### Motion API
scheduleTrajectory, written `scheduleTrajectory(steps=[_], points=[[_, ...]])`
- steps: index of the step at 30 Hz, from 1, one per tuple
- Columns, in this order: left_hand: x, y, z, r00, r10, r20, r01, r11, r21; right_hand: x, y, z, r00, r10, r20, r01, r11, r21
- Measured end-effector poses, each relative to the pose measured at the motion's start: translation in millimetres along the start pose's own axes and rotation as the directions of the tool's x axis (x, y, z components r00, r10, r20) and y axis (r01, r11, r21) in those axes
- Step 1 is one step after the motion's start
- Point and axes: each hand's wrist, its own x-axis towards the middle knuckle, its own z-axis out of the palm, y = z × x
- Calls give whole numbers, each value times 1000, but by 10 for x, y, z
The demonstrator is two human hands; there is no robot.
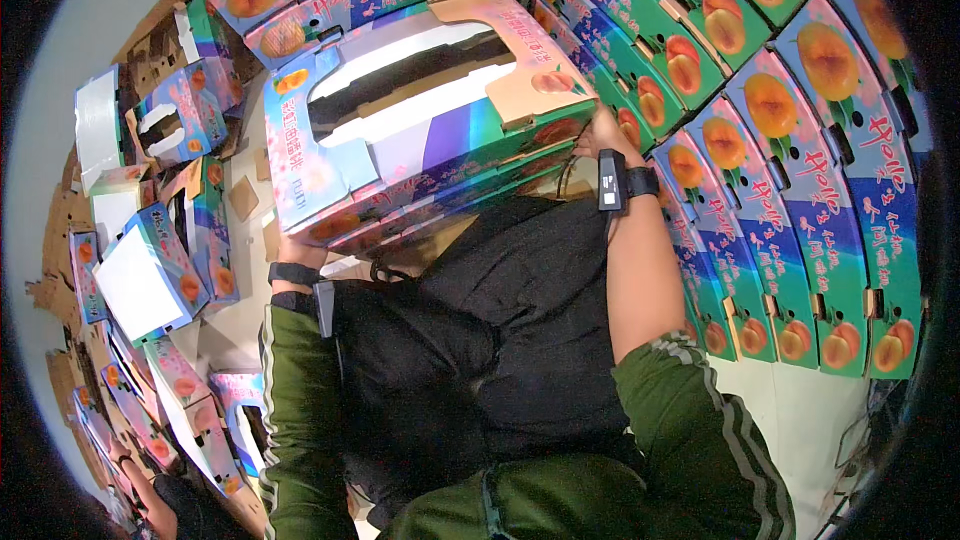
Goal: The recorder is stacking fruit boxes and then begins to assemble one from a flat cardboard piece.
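both hands [600,135] around printed fruit carton [400,130]

- Colourful fruit carton [400,130] up in front of the chest, tilted, printed with peaches on blue, green and pink panels.
- Top flaps partly open, showing a brown cardboard tab and white lining inside.
- Gripped at both ends, lower-left corner and right side.

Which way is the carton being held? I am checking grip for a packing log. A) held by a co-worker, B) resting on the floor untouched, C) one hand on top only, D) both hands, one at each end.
D: the left hand grips the near-left lower end of the printed fruit carton, and the right hand grips its right end, holding it up in front of the carton stack.
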Motion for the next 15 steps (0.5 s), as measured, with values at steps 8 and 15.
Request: scheduleTrajectory(steps=[8, 15], points=[[7, 1, 339, 939, -209, -274, 134, 954, -269, 20, 73, -125, 971, -212, -107, 205, 976, -74], [7, -172, 68, 929, -345, -136, 370, 886, 279, 659, 555, -464, 998, 58, -16, -52, 964, 262]])
